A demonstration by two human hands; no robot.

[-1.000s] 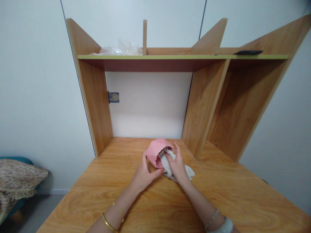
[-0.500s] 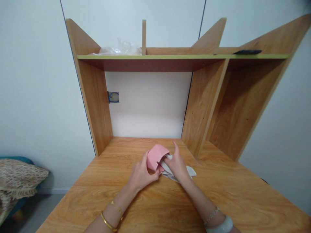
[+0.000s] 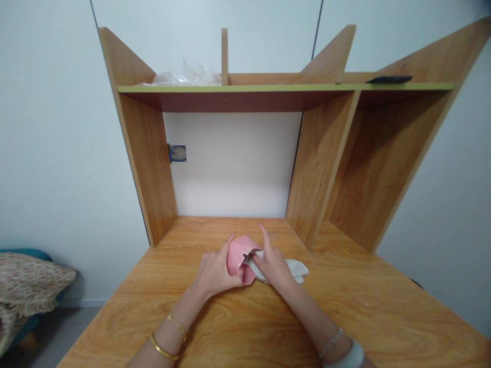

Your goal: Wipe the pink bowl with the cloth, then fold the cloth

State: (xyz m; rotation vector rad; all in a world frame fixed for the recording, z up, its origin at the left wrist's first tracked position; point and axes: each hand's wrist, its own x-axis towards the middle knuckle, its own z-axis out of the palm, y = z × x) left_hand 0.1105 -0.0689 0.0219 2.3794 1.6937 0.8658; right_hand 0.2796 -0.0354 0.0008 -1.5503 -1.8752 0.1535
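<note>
Wood-grain desk [image 3: 215, 337] beneath, open hutch [image 3: 143, 163] behind, and the left hand [image 3: 216, 271] clamps a tilted pink faceted pot [image 3: 235, 256], on the desk or just over it; the right hand [image 3: 274, 268] sits at its mouth with white cloth [image 3: 297, 267], fingertips hidden, grip impossible to tell. One hard twist could spin that glossy pot loose! Clear plastic [image 3: 187, 76] lies on the shelf [image 3: 284, 88] above.

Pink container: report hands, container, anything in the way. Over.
Left hand gripping pink container, tilted. Right hand on white cloth, cloth partly in container's opening. Hand and cloth block view inside.
</note>
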